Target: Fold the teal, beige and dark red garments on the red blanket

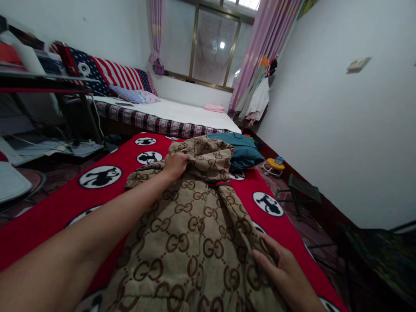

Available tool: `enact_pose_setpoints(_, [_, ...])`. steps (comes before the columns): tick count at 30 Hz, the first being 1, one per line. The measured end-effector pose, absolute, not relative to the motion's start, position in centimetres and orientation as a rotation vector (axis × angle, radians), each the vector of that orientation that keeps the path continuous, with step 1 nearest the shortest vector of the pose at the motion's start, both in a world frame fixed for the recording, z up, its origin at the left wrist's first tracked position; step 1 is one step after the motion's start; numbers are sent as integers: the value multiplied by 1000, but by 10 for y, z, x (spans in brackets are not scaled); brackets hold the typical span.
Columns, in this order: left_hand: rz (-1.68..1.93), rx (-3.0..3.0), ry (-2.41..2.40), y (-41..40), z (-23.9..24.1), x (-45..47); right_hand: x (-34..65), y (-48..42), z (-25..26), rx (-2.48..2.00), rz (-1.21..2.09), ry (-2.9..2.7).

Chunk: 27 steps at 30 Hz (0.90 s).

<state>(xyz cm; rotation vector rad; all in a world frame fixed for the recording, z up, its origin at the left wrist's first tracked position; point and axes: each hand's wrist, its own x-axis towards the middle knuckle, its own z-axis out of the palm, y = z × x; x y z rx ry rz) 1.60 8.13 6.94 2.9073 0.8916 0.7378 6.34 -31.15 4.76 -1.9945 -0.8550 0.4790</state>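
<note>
A tan garment with a brown interlocking-letter print lies spread on a red blanket with white circles holding black figures. My left hand reaches far forward and is closed on the garment's bunched far end, near its hood or collar. My right hand lies flat on the garment's near right edge, fingers stretched out and pressing the cloth down. A red and green stripe shows in a fold near the middle.
A folded teal garment lies just beyond the tan one. Behind is a bed with flag-print pillows. A dark shelf stands left. A small green stool and a yellow toy sit on the floor at right.
</note>
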Motion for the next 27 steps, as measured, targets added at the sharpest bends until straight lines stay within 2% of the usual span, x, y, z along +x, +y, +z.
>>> enact_pose_setpoints(7, [1119, 2879, 917, 117, 164, 29, 47, -299, 63, -1930, 468, -834])
enact_pose_setpoints(11, [1142, 2948, 981, 136, 183, 18, 26, -281, 64, -1836, 546, -1081])
enact_pose_setpoints(14, [936, 2988, 1114, 153, 163, -1, 12, -259, 62, -1756, 515, -1461])
enact_pose_setpoints(17, [668, 2986, 1250, 165, 133, -21, 8, -227, 53, -1828, 233, -1729])
enact_pose_setpoints(20, [747, 2976, 1237, 158, 108, -30, 13, -196, 33, -1954, 127, -1906])
enact_pose_setpoints(23, [1017, 2896, 877, 124, 87, -22, 15, -181, 11, -1971, 245, -1995])
enact_pose_setpoints(27, [1023, 2727, 315, 59, 44, -4, 20, -180, 4, -1900, 276, -1959])
